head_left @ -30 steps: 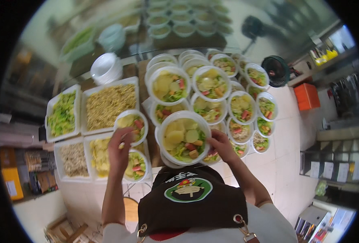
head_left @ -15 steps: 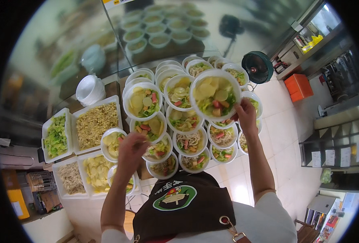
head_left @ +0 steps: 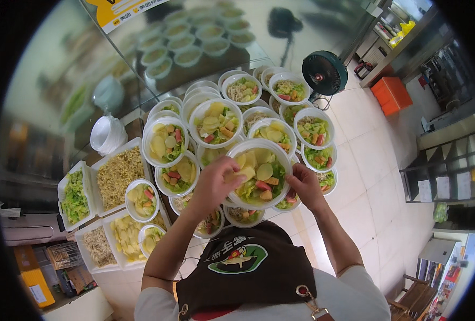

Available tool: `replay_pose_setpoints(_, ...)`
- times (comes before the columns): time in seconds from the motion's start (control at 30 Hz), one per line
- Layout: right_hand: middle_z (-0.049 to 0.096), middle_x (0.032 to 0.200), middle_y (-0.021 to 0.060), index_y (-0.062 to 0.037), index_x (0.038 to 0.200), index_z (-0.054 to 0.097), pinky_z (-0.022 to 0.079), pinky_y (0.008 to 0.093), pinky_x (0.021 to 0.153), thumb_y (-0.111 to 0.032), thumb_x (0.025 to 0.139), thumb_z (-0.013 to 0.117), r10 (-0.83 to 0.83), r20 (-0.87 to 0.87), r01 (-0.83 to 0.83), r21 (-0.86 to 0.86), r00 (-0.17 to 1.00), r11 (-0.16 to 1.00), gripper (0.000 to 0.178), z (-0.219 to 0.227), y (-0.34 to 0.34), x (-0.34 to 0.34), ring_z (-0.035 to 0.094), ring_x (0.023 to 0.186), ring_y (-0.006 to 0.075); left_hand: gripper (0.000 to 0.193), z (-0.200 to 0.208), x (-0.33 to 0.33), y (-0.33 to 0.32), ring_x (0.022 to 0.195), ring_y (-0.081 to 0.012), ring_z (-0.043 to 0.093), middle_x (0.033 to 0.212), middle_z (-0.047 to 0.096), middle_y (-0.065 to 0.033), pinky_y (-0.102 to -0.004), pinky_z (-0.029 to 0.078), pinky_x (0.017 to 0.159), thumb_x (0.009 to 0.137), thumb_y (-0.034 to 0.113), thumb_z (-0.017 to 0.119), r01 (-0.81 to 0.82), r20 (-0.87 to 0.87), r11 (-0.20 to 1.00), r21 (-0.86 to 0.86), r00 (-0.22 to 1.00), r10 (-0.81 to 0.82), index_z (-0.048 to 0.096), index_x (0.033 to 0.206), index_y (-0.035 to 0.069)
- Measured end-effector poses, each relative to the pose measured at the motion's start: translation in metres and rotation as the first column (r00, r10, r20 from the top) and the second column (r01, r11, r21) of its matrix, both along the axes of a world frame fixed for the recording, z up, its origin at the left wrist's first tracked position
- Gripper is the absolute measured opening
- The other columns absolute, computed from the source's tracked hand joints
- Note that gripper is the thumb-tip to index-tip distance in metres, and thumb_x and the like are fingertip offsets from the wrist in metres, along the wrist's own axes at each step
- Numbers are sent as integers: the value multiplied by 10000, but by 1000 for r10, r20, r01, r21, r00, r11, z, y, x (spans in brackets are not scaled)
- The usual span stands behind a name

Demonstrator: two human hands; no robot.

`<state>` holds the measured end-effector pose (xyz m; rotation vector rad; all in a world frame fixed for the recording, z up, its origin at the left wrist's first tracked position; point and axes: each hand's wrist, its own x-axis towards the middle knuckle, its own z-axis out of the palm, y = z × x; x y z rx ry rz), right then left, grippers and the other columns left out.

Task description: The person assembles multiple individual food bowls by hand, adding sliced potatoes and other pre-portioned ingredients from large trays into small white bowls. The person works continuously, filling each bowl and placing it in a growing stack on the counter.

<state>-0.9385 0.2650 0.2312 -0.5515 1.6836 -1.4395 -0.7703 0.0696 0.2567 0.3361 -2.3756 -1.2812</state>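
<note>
In front of me is a round white plastic bowl [head_left: 261, 143] holding green lettuce, pale yellow potato slices [head_left: 251, 159], pink sausage chunks and golden-brown cubes. My right hand [head_left: 306, 185] grips its right rim between thumb and fingers. My left hand [head_left: 216, 184] is at the opposite side, fingers pinched on a pale slice over the bowl's left edge. More filled bowls are stacked in overlapping rows around and beneath, such as one with slices and sausage [head_left: 215, 123] just beyond and another [head_left: 163, 143] farther left.
On the left stand white tubs of chopped lettuce [head_left: 76, 197], brownish crumbly food [head_left: 121, 179], pale shreds [head_left: 99, 247] and potato slices [head_left: 124, 235]. Two filled bowls rest on the tubs. Empty bowls [head_left: 108, 135] are stacked behind. A dark green fan [head_left: 325, 73] stands beyond the bowls, near an orange bin [head_left: 391, 96].
My right hand has brought the bowl down and nearer to me. My left hand has moved right from the lower left bowls to the held bowl's edge. The whole view has shifted slightly.
</note>
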Motion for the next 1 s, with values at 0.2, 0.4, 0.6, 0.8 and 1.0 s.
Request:
replay_pose_setpoints(0.2,582,652,57,13,874,544,443,215,428,-105,858,517,-49,20,49,-13,999,999,123,-13,5,-32,556,467,110,187,-7,38,-21,810,-126,553,970,584,-32,-273,457,665,857,132,588,-160,6,351,923,915,403,530,1025,75)
replay_pose_setpoints(0.4,578,628,78,18,843,536,430,227,410,-142,861,527,-226,-199,206,-117,954,971,162,-58,-67,-120,556,446,132,271,-20,101,-13,956,-140,555,1035,562,-46,-301,480,766,865,127,576,-227,58,261,938,847,529,504,1123,85)
replay_pose_setpoints(0.6,584,629,111,29,782,513,462,265,398,-82,829,540,-364,-185,331,-185,913,925,124,-88,-162,-170,598,463,171,241,-26,153,23,794,-102,562,954,582,-19,-234,452,605,875,158,584,-385,174,161,909,699,694,508,1093,88)
replay_pose_setpoints(0.8,571,604,126,30,717,491,484,295,378,-76,796,559,-285,-221,269,-97,933,958,149,-118,-205,-182,596,439,199,230,-42,190,55,718,-97,554,907,579,-10,-218,420,535,865,158,605,-439,239,89,894,635,735,509,1065,96)
replay_pose_setpoints(1.0,583,604,116,27,713,552,457,305,407,-89,784,566,-242,-307,265,37,920,963,137,-141,-210,-179,569,436,175,246,-44,199,68,783,-119,587,936,587,-22,-235,485,612,852,147,622,-447,278,44,893,627,727,505,1062,95)
